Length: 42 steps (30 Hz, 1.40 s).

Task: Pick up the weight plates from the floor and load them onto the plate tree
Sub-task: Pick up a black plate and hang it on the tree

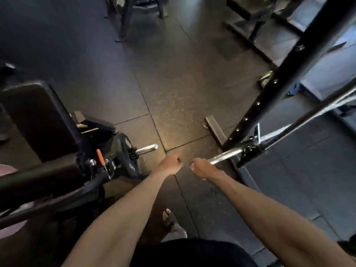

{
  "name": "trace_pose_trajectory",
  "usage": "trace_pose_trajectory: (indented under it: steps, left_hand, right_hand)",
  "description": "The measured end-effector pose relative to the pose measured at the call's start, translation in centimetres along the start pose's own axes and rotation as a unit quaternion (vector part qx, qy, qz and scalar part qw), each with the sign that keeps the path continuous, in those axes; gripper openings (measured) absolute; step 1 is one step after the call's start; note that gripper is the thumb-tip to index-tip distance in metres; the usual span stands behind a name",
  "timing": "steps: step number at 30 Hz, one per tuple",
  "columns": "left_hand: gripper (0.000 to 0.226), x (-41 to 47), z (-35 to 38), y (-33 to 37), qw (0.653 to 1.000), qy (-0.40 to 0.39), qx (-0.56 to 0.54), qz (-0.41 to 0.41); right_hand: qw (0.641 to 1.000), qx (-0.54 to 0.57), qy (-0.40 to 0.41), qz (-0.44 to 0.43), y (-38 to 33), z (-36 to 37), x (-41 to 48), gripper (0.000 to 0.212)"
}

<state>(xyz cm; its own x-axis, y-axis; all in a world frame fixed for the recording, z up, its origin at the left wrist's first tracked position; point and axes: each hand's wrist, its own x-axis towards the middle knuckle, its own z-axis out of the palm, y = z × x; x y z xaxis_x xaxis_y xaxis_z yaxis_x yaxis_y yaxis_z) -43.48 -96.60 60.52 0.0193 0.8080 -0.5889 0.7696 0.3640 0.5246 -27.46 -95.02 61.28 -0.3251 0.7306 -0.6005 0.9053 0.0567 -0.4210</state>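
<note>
One weight plate visible, upright on chrome sleeve, axis toward centre | lies left of left hand, nearer than right hand | both hands loosely curled, empty

My feed is dim overall; the one warm pool of light falls on the floor at centre, where the rubber tiles show a yellowish speckle; it fades to blue-grey at upper left; cooler daylight washes in from the upper right corner; I see glare on the chrome sleeve by my right hand and on a second chrome bar end; the black weight plate and the padded bench sink into near-shadow, their lettering unreadable; motion blur softens the whole frame, worst along the top edge; the wide lens bows the black upright and stretches my forearms at the bottom.
</note>
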Motion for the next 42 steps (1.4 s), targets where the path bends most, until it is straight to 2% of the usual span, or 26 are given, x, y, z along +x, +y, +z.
trace_pose_trajectory:
  steps: [8, 16, 25, 31, 37, 42]
  left_hand:
    - [0.025, 6.1, -8.0, -3.5, 0.998, 0.019, -0.050, -0.032]
    - [0.023, 17.7, -15.0, -1.2, 0.999, 0.012, 0.045, -0.020]
    - [0.021, 35.4, -24.1, 9.0, 0.992, -0.047, 0.117, 0.019]
    - [0.025, 46.4, -27.4, 17.1, 0.984, -0.093, 0.135, 0.068]
    - [0.021, 59.3, -29.7, 27.5, 0.962, -0.128, 0.180, 0.157]
    - [0.021, 67.9, -31.3, 36.6, 0.928, -0.174, 0.235, 0.232]
  right_hand:
    - [0.999, 0.014, -0.025, 0.018, -5.2, -2.9, 7.8, 0.030]
    - [0.998, 0.064, -0.014, 0.016, -6.4, -10.8, 19.2, 0.026]
    - [0.988, 0.126, 0.013, 0.083, -2.9, -23.9, 31.4, 0.029]
    - [0.976, 0.158, 0.043, 0.146, 1.4, -31.9, 38.3, 0.029]
    - [0.953, 0.202, 0.078, 0.213, 6.5, -40.7, 46.4, 0.026]
    - [0.917, 0.259, 0.155, 0.261, 10.2, -49.0, 51.1, 0.027]
